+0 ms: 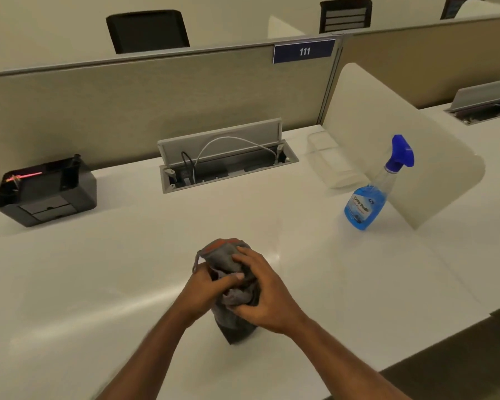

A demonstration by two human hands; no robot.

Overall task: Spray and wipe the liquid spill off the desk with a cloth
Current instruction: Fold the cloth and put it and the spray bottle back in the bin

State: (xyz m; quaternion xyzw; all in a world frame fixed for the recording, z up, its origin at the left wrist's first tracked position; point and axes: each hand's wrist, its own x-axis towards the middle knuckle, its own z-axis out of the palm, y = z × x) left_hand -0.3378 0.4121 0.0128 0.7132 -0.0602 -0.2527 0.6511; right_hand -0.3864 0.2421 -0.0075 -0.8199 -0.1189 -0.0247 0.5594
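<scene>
A grey cloth (230, 255) with an orange edge is bunched up over the middle of the white desk (98, 269). My left hand (211, 287) grips it from the left, thumb across the folds. My right hand (267, 287) wraps it from the right and above. A clear spray bottle (367, 203) of blue liquid with a blue trigger head stands upright at the right, well beyond both hands. A faint reddish smear (276, 223) shows on the desk just past the cloth.
A black device (45, 192) sits at the far left. An open cable hatch (225, 160) with wires lies at the back centre. A white curved divider (401, 145) rises behind the bottle. A fabric partition labelled 111 (303, 51) closes the back.
</scene>
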